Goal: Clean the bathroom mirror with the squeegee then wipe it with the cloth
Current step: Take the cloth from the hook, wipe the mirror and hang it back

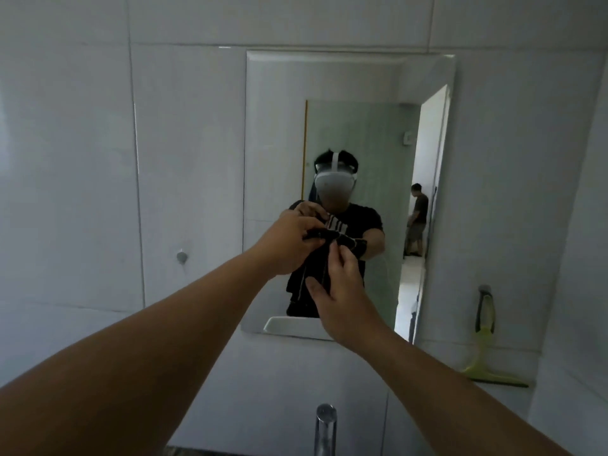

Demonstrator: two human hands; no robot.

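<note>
A rectangular mirror (348, 103) hangs on the white tiled wall straight ahead. In front of its lower half, both my hands hold a dark cloth with pale stripes (320, 261). My left hand (289, 245) grips the cloth's upper left part. My right hand (342, 287) pinches it from below and to the right, fingers pointing up. The cloth hangs down between them. A light green squeegee (487, 353) hangs from a wall hook to the right of the mirror, blade down, untouched.
A chrome tap (325, 429) rises at the bottom centre. A small round knob (182, 257) sticks out of the wall left of the mirror. The mirror reflects me, an open doorway and another person standing far behind.
</note>
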